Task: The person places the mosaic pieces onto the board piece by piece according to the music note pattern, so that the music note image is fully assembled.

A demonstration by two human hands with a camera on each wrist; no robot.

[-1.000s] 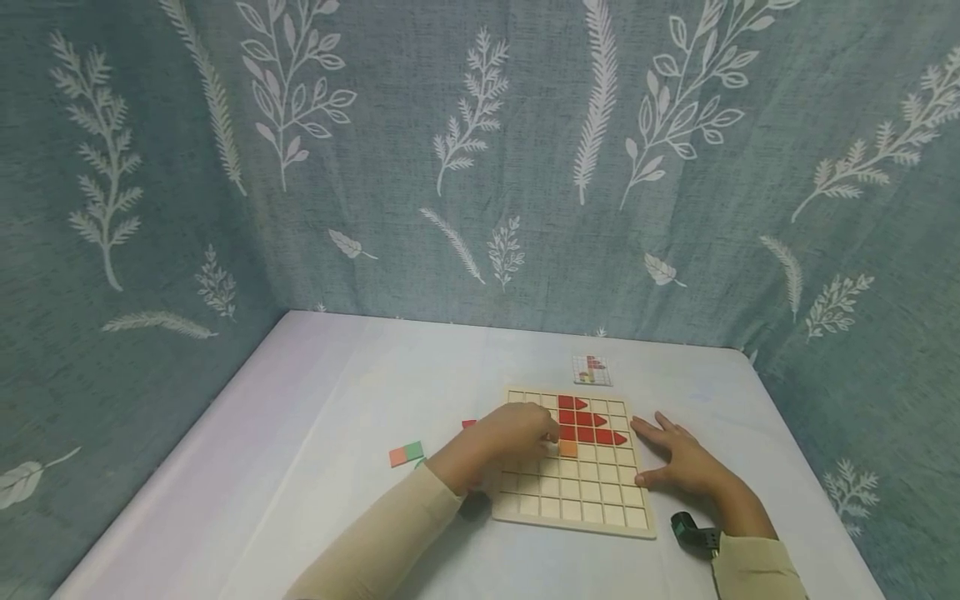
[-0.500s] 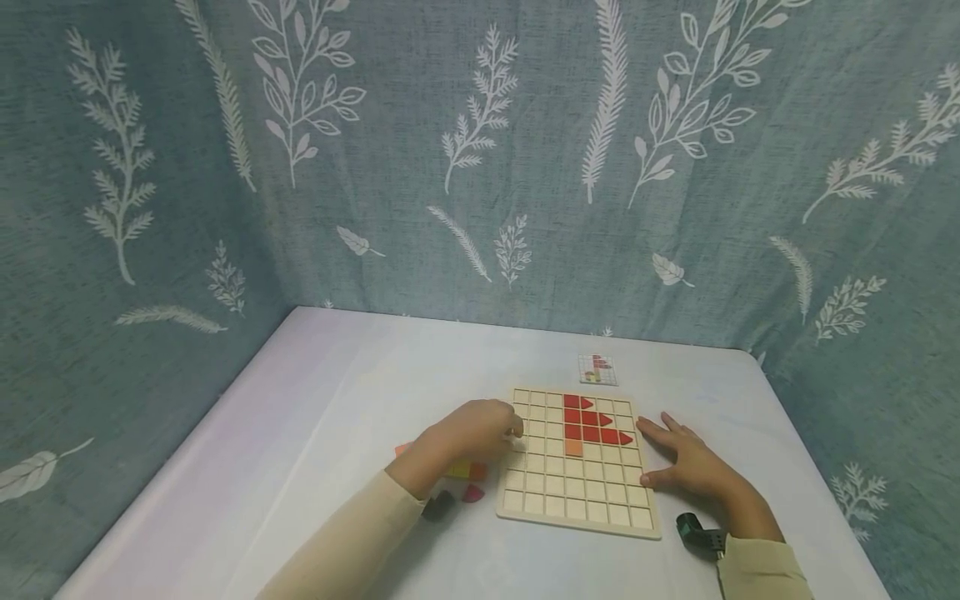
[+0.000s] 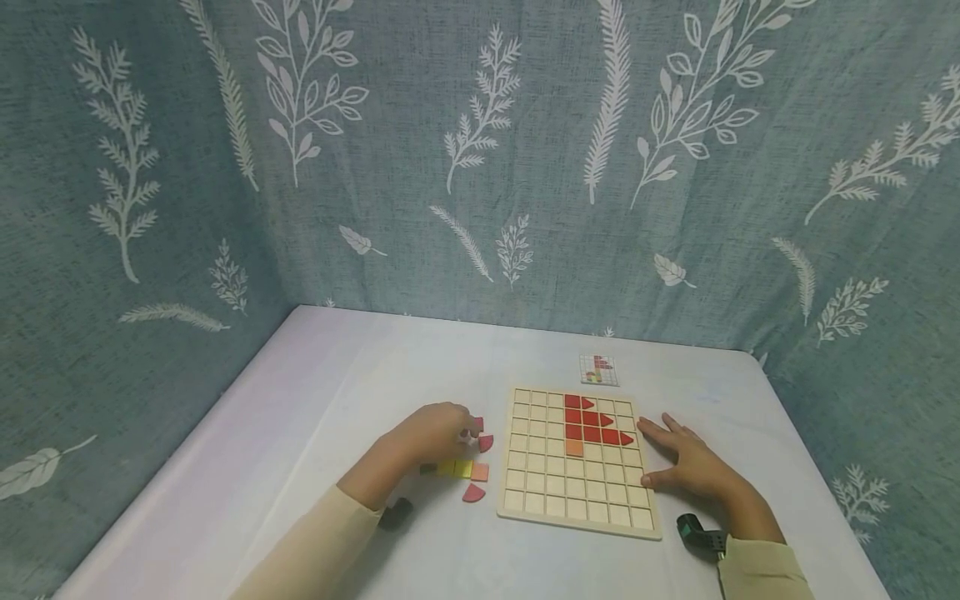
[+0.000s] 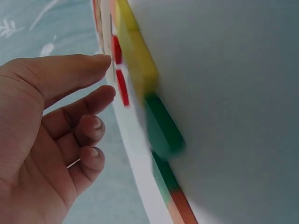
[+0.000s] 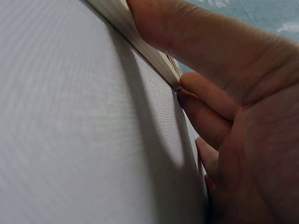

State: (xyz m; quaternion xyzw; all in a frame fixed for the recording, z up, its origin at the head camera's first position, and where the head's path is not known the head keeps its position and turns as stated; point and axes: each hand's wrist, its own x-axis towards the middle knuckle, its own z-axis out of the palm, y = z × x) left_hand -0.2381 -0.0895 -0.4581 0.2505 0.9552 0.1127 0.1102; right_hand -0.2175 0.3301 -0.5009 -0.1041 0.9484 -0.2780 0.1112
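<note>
Left hand [image 3: 435,432]: reaches low over loose tiles left of board; thumb and index finger parted, clear gap between, other fingers loosely bent. Grips nothing in left wrist view. Just beside fingertips: red square [image 3: 478,424], partly hidden, and red wedge [image 3: 486,443]; cannot tell whether touching.

Right hand [image 3: 686,460]: rests at right edge of grid board [image 3: 540,486], fingers spread, thumb against rim; no grip closed round anything.

Grid board: lies flat on white table [image 3: 390,350], between both hands. Bears red tiles [image 3: 591,418] in three rows toward far side, each row pointed at right end, longer toward person. Lone orange tile [image 3: 574,448] just nearer than first red in longest row.

Left of board, nearer person: yellow tiles [image 3: 454,468] side by side, orange end tile [image 3: 480,472] at right, second red wedge [image 3: 473,493] nearer still. In left wrist view: green block [image 4: 164,128] next to yellow, then green tile [image 4: 163,170] against pinkish-orange tile [image 4: 184,207].

Beyond board: small card [image 3: 598,370], printed with coloured figure on grid. Behind table: teal leaf-print cloth [image 3: 397,150].
</note>
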